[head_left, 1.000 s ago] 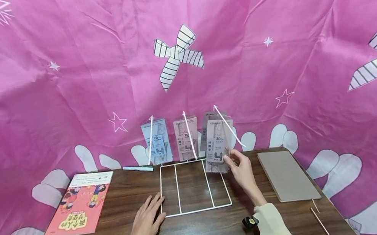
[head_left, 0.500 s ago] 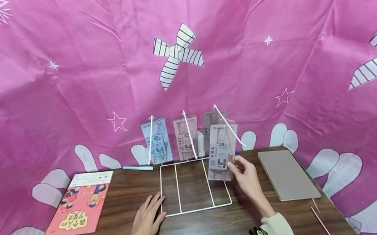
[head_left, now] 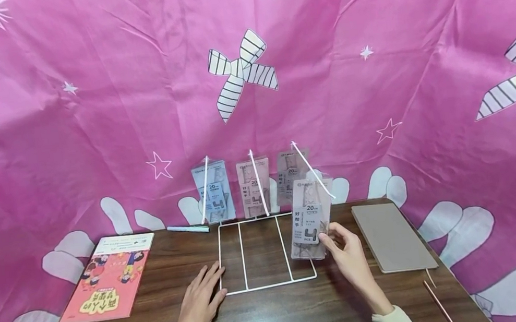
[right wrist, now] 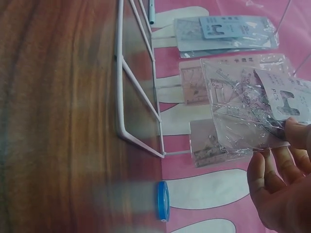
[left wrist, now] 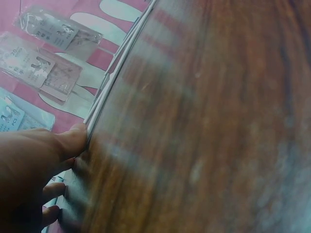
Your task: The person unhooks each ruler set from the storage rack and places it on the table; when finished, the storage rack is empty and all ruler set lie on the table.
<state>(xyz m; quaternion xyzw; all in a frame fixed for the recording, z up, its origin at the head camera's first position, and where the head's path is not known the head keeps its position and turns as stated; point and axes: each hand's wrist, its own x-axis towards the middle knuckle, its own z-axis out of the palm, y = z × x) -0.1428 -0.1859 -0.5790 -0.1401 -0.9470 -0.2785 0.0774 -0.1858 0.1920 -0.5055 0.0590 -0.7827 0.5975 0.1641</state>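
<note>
My right hand [head_left: 347, 248] pinches the lower right edge of a clear packet of rulers [head_left: 311, 218] with a pale printed card, tilted below the right prong. The prong crosses its upper part; whether the packet still hangs on it I cannot tell. Behind it hangs another greyish ruler packet [head_left: 289, 171]. Pink ruler packets [head_left: 248, 188] hang from the middle prong, blue ones [head_left: 216, 194] from the left. My left hand [head_left: 197, 304] lies on the table, fingers extended, touching the left side of the white wire rack [head_left: 243, 259]. In the left wrist view its thumb [left wrist: 73, 141] rests against the wire.
A pink book [head_left: 106, 287] lies at the left, a pale blue pen [head_left: 188, 230] behind the rack's left corner. At the right are a grey-beige notebook [head_left: 394, 241] and a copper-coloured stick [head_left: 439, 304]. A blue disc [right wrist: 163, 201] stands near the table's back edge.
My right hand has drawn the front ruler packet down, right and towards me along the prong, away from the grey one behind. My left hand has stayed in place.
</note>
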